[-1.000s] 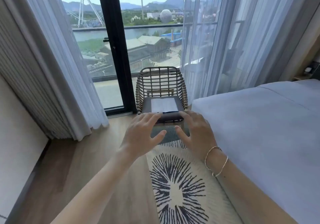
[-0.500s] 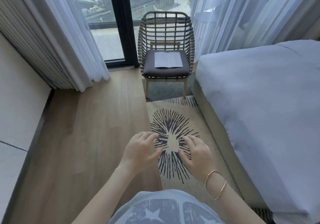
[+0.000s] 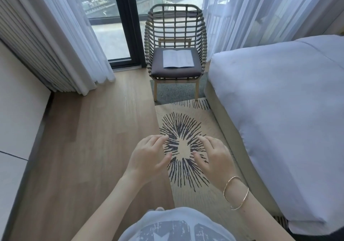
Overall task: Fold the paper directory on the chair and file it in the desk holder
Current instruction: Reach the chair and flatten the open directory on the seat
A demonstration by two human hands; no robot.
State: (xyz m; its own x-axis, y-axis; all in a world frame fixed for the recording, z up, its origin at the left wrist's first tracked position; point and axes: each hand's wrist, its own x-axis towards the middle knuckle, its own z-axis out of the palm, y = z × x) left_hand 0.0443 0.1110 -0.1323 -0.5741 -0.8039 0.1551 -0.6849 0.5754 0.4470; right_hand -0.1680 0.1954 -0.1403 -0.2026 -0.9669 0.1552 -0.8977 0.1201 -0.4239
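1. The paper directory [image 3: 178, 58] lies flat and unfolded on the dark seat cushion of the woven chair [image 3: 176, 36], toward the cushion's back. It is thin white sheet stock, rectangular, with a centre crease running front to back.
2. Its long axis runs left to right across the seat.
3. Left hand [image 3: 149, 155] and right hand [image 3: 212, 157] hang side by side in mid-air over the patterned rug [image 3: 186, 194]. The fingers of both are loosely curled and part-spread, and neither holds anything.
4. The directory lies straight ahead of both hands, well apart from them. Neither hand is clearly nearer.
5. Judgement: a step forward is required before any fold.
6. The desk holder is not in view.
7. Surroundings: a wood-plank floor and a bed [image 3: 279, 101] with smooth pale cover on the right.
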